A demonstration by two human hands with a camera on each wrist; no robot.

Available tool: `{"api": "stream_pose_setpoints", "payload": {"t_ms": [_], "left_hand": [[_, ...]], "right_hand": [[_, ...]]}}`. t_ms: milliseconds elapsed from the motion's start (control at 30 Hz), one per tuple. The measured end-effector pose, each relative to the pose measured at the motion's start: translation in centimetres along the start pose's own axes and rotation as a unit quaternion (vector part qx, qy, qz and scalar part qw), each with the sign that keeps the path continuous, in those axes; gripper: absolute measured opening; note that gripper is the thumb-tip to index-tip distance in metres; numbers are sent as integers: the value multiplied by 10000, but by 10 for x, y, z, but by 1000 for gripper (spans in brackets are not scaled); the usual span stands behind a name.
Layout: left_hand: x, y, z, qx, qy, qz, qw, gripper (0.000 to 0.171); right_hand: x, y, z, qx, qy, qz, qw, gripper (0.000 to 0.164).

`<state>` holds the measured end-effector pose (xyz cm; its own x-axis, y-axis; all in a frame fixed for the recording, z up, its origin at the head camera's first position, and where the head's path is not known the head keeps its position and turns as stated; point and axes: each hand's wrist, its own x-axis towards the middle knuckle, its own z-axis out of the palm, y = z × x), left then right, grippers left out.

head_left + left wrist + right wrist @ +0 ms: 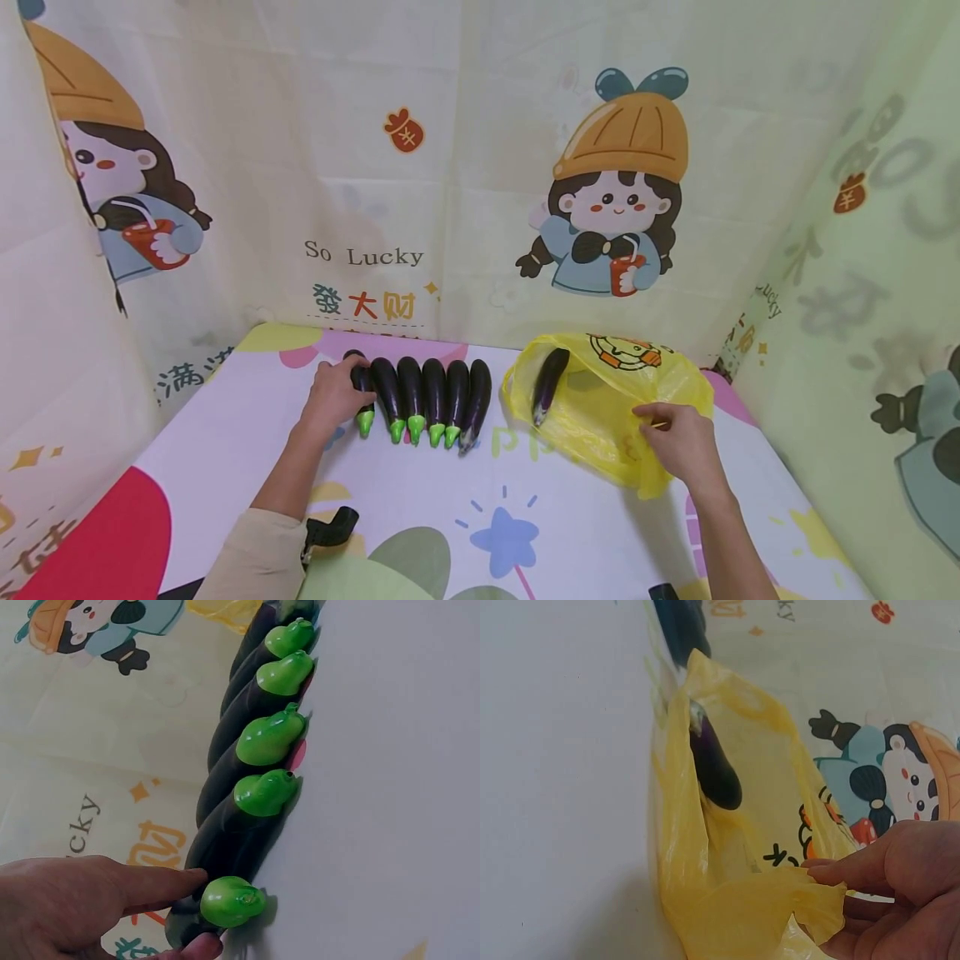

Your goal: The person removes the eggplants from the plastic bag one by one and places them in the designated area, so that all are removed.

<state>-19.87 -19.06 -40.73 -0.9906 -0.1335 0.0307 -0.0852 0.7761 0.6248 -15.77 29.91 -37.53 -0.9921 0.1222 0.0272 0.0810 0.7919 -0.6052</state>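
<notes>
- Purple toy eggplants (423, 396) lie in a row left of the yellow plastic bag (611, 400).
- Left hand (333, 398) grips the row's far-left eggplant (363, 392).
- Right hand (678, 437) pinches the bag's edge; one eggplant in the bag (550, 383).
- Likely bagging step: next, lift the gripped eggplant toward the bag's mouth.

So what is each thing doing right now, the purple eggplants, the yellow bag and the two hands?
Row of six dark purple toy eggplants: lying side by side on the table.
Leftmost eggplant: gripped by left hand.
Yellow plastic bag: open, lying down.
Purple eggplant in bag: lying inside.
Right hand: pinching the bag's edge.
</notes>
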Motion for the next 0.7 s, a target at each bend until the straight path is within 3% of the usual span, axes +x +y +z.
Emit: {"api": "stream_pose_setpoints", "payload": {"t_ms": [700], "left_hand": [[3,-5,5,7,30,-56,10000,54]], "right_hand": [[0,-1,0,-26,16,37,10000,28]]}}
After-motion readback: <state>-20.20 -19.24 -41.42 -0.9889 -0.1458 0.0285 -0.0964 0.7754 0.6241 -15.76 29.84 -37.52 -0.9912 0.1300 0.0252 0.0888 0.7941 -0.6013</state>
